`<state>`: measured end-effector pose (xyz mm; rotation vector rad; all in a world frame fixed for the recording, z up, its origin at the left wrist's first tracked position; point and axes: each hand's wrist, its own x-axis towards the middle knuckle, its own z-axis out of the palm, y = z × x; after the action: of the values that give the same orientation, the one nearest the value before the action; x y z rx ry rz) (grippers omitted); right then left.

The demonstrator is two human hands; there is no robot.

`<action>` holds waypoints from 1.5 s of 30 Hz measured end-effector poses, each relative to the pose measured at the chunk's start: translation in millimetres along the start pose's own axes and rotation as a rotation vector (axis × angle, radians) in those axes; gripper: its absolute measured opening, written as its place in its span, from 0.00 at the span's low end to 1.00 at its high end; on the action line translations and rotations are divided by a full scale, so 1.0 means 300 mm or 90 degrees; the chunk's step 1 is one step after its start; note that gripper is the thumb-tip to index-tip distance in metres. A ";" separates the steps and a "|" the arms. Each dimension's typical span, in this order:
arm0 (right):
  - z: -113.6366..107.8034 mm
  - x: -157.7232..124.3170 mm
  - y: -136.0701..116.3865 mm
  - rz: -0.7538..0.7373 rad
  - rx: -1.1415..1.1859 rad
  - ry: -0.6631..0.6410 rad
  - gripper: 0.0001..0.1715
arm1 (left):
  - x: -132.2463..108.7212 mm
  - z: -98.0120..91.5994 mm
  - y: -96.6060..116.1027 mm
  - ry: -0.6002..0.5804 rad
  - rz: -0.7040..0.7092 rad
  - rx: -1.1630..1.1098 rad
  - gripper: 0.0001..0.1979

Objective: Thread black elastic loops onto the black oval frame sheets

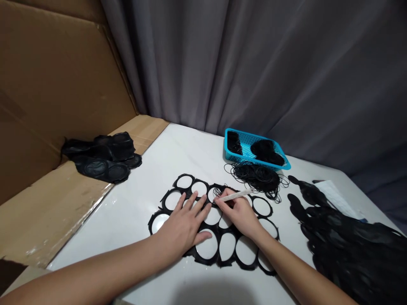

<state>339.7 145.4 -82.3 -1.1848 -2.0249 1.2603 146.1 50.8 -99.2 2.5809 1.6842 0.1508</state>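
Observation:
On the white table lies a flat black rubber sheet (219, 233) full of large round holes. My left hand (186, 222) rests on its left half, palm down with the fingers spread. My right hand (240, 212) grips a slim, pale pen-like tool (237, 195), its tip down at a hole in the sheet's upper middle. Some thin black rings (217, 191) show by that tip and the right fingers. Just beyond lies a tangled heap of thin black rings (259, 176). What exactly the tip touches is hard to make out.
A blue plastic basket (226, 146) with black ring bundles stands at the back. Black rubber pieces (356, 245) pile up at the right beside a white paper (338, 199). More black sheets (104, 156) lie on cardboard (60, 199) at the left. A grey curtain (254, 63) hangs behind.

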 end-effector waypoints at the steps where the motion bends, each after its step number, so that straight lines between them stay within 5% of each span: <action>1: 0.000 -0.001 -0.003 0.000 -0.006 0.004 0.14 | 0.000 0.001 0.004 -0.004 -0.004 0.004 0.36; 9: 0.007 0.003 -0.012 -0.048 -0.073 0.009 0.11 | 0.001 0.000 0.001 -0.010 -0.002 0.014 0.36; 16: 0.030 -0.018 0.000 -0.341 -0.396 0.018 0.08 | -0.005 0.010 0.001 0.002 -0.011 0.019 0.37; 18: -0.033 0.028 0.010 -0.345 -0.479 0.080 0.09 | -0.004 0.006 0.005 -0.006 -0.027 0.018 0.37; 21: -0.177 0.124 0.037 -0.204 -0.503 0.320 0.11 | 0.000 -0.006 0.009 -0.024 -0.043 0.016 0.36; 23: -0.251 0.169 0.050 -0.114 -0.434 0.402 0.11 | 0.002 -0.014 0.010 -0.033 -0.045 0.017 0.36; 25: -0.272 0.187 0.051 -0.038 -0.273 0.378 0.11 | 0.001 -0.020 0.010 -0.035 -0.042 0.016 0.36; 30: -0.177 0.169 0.010 0.131 0.320 0.102 0.12 | -0.006 -0.023 0.007 -0.006 -0.036 0.015 0.36; 37: -0.141 0.166 -0.033 0.225 0.629 -0.092 0.04 | 0.036 -0.017 0.004 0.061 0.004 -0.006 0.36; 41: -0.152 0.196 -0.089 0.254 0.728 -0.091 0.06 | 0.066 -0.010 -0.005 0.054 0.078 -0.071 0.34; 45: -0.182 0.272 -0.162 0.248 0.811 0.073 0.11 | 0.066 -0.002 -0.011 0.026 0.073 -0.106 0.35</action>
<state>318.2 231.1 -17.9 -0.9042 -0.5498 2.0688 150.9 70.3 -97.9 2.5663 1.4664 0.3350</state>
